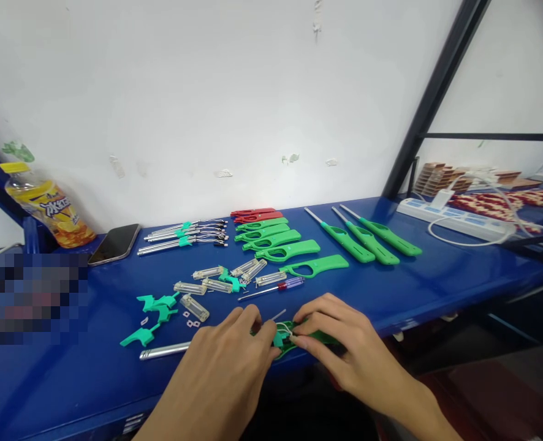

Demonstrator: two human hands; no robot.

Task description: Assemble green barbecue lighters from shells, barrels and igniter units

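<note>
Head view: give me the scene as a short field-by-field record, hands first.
left hand: holds green casing
right hand: fingertips at white wires over the casing; exact grip unclear
silver rod: emerges left of the left hand
screwdriver: lying beyond the hands
loose parts: clear cartridges, teal pieces
handle pieces: green, red
back right: three green lighters
back left: phone, bottle

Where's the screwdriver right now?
In the head view, the screwdriver lies near centre on the blue table, its handle between the right hand and the nearest loose green casing.
</note>
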